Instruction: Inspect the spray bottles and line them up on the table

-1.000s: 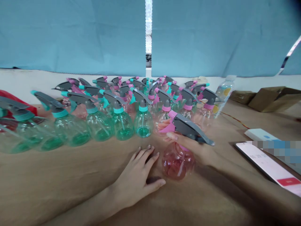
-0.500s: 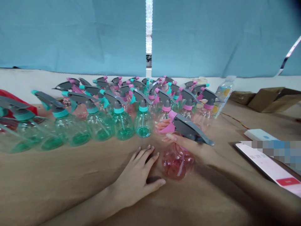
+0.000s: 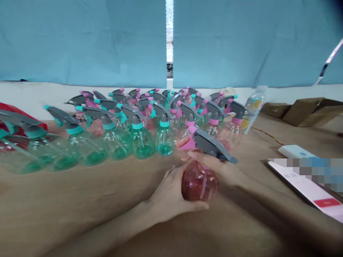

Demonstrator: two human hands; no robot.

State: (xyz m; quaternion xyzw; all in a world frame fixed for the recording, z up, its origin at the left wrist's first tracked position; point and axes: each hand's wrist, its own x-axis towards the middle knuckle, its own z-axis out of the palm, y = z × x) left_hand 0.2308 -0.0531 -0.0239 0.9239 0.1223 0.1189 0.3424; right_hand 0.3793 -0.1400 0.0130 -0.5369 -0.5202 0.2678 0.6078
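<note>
A pink spray bottle (image 3: 200,181) with a grey and pink trigger head stands in front of me, a pale tube showing inside. My left hand (image 3: 174,191) wraps its clear body from the left, the thumb across the front. Around the neck, just under the trigger head, my right hand (image 3: 211,164) is closed; some of its fingers are hidden behind the bottle. Right behind stand a green spray bottle (image 3: 164,141) and a pink-collared spray bottle (image 3: 235,123), parts of a long row.
Several more green spray bottles (image 3: 92,151) fill the left side. A drink bottle (image 3: 254,105) and a cardboard box (image 3: 312,112) are at the back right. A phone (image 3: 302,185) and a small white box (image 3: 297,151) lie on the brown table (image 3: 107,207).
My left hand has moved right from lying spread on the table to wrapping the pink bottle's body. The bottle has shifted slightly left, with my right hand still at its neck.
</note>
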